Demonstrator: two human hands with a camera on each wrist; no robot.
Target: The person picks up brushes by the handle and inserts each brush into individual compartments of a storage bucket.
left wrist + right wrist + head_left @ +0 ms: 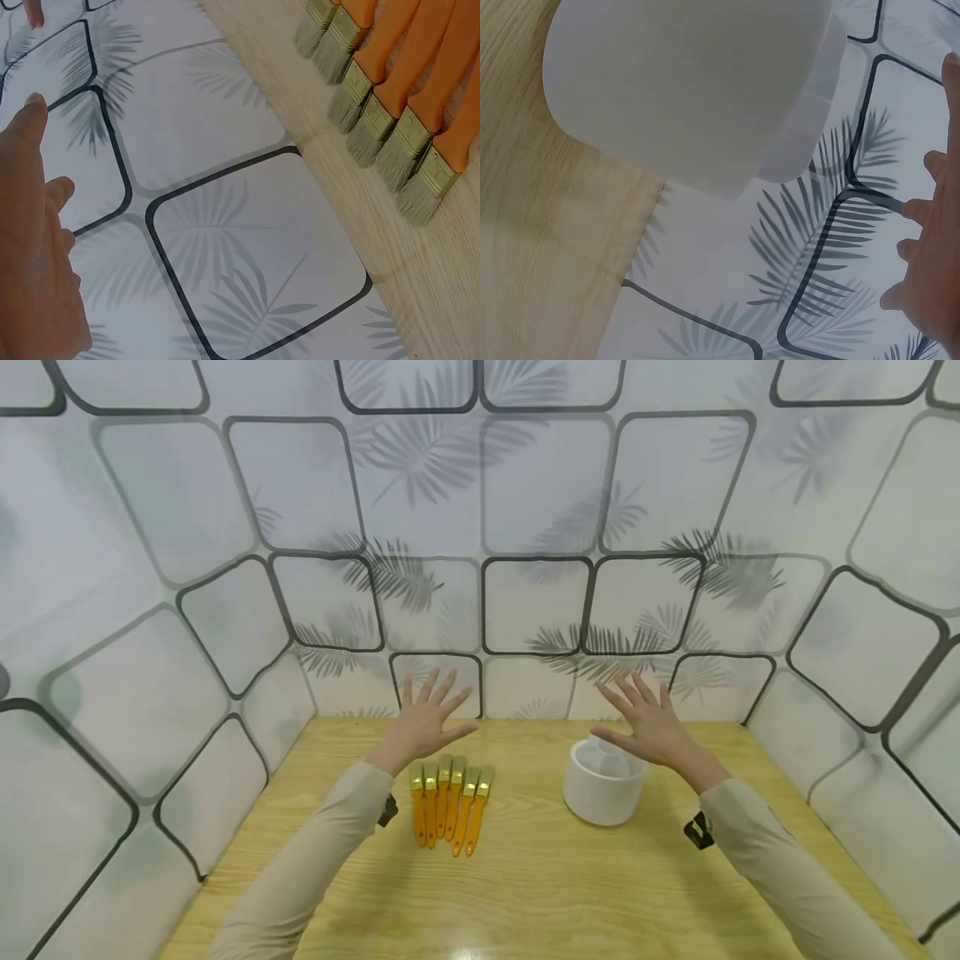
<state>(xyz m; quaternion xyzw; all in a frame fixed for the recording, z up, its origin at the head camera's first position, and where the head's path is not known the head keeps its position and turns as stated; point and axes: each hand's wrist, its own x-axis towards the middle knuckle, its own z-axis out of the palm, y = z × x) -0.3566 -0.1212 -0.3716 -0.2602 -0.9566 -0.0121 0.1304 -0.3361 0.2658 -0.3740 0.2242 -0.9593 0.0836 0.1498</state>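
My left hand (426, 724) is held in the air with its fingers spread, just beyond a row of paintbrushes (450, 802). These have orange handles, brass-coloured ferrules and pale bristles that point toward the back wall. In the left wrist view the paintbrushes (416, 127) lie apart from the left hand (41, 247). My right hand (651, 727), fingers also spread, hovers above and beside a white round container (603, 793), hiding part of its rim. A white inner piece shows inside it. The right wrist view has the container (682, 82) large and the right hand (930, 217) at the edge. Neither hand holds anything.
Both things stand on a light wood-grain table (517, 893). Panels with a patterned covering (536, 610) of dark outlines and grey leaves rise at the back and both sides. Small black straps (699, 831) show at the wrists.
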